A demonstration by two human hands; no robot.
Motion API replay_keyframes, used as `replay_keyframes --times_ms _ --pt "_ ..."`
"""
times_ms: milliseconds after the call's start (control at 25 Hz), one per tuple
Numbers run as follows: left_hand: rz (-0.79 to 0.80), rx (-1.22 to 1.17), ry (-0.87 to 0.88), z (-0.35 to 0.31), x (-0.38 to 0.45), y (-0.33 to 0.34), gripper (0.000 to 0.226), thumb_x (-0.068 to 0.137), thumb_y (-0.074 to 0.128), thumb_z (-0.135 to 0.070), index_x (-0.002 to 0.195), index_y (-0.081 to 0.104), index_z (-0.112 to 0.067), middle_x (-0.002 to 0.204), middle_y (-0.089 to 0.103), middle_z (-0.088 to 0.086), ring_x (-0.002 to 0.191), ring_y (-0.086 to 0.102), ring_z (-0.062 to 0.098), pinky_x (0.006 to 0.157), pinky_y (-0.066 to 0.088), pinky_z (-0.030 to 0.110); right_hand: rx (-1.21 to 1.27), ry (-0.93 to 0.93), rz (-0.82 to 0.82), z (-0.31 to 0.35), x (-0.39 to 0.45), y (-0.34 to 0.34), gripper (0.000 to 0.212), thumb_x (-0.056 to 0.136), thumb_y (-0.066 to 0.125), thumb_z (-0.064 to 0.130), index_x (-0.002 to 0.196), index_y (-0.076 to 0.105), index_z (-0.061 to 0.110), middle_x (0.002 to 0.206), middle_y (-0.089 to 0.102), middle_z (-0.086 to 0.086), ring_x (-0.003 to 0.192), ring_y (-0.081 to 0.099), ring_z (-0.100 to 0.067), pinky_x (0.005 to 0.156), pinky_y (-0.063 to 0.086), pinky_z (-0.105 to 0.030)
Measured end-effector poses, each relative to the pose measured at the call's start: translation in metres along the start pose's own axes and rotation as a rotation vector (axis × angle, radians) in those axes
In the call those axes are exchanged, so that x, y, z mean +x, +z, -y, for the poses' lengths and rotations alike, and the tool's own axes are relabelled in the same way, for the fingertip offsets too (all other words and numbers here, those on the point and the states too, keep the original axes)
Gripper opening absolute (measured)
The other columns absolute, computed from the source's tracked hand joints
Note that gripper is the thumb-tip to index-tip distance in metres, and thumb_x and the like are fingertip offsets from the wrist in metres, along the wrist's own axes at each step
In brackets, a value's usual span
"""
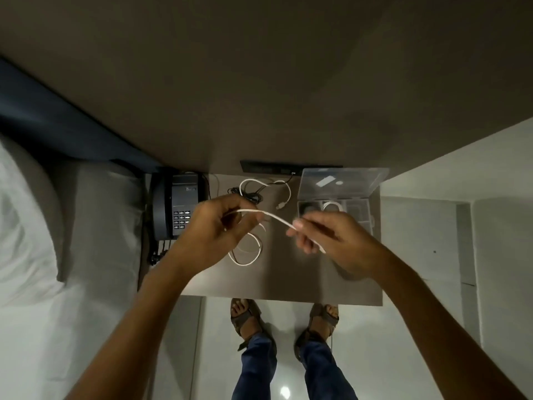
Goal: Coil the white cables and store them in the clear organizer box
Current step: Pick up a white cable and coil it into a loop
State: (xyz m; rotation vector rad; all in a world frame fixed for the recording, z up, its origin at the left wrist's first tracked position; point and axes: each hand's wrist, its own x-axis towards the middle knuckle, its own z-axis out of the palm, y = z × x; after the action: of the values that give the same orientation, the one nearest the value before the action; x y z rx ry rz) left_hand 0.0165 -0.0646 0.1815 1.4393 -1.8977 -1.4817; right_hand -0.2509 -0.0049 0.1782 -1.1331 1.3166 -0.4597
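Note:
A white cable (277, 217) is stretched between both hands above the bedside table (331, 281). My left hand (213, 229) pinches one part of it, and the slack hangs below in a loose loop (251, 256) down to the tabletop. My right hand (328, 238) grips the other stretch, whose end sticks out under the fingers. Further back a second white cable (285, 194) lies uncoiled on the table. The clear organizer box (357, 210) stands at the back right with its lid (343, 183) raised; a coiled white cable (333, 205) rests in one compartment.
A dark desk telephone (176, 206) sits at the table's left edge, next to a bed with a white pillow (26, 215). A thin black cable (251, 196) lies at the back near a dark wall socket strip (271, 168). My sandalled feet (245, 316) stand on the white floor.

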Motion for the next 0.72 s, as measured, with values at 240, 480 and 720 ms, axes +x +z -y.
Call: replay_keyframes --times_ms 240,480,720 --pt "0.119 -0.269 0.138 -0.148 -0.057 -0.009 0.023 0.108 0.065 -0.037 0.124 0.081 -0.031 0.103 0.070 0.043 0.090 0.065 0.068 0.079 0.052 0.079 1.380 -0.041 0.495 0.145 -0.135 0.020 0.019 0.109 0.058 0.016 0.107 0.070 0.001 0.068 0.052 0.003 0.056 0.048 -0.006 0.058 0.040 -0.021" --pt "0.101 -0.224 0.239 -0.268 -0.149 0.002 0.032 0.112 0.054 -0.048 0.105 0.077 -0.027 0.079 0.066 0.002 0.071 0.063 0.028 0.068 0.056 0.051 1.574 -0.465 0.258 0.271 -0.208 0.003 0.042 0.112 0.042 0.025 0.139 0.064 0.000 0.095 0.073 -0.008 0.091 0.073 -0.016 0.095 0.056 -0.028" --pt "-0.129 -0.056 0.373 -0.321 -0.194 -0.044 0.018 0.110 0.065 -0.027 0.100 0.078 -0.019 0.073 0.063 -0.002 0.060 0.058 0.012 0.058 0.044 0.017 0.381 -0.533 -0.325 0.291 -0.259 -0.021 0.035 0.118 0.038 0.013 0.143 0.063 0.014 0.133 0.075 0.000 0.138 0.064 -0.025 0.123 0.045 -0.044"
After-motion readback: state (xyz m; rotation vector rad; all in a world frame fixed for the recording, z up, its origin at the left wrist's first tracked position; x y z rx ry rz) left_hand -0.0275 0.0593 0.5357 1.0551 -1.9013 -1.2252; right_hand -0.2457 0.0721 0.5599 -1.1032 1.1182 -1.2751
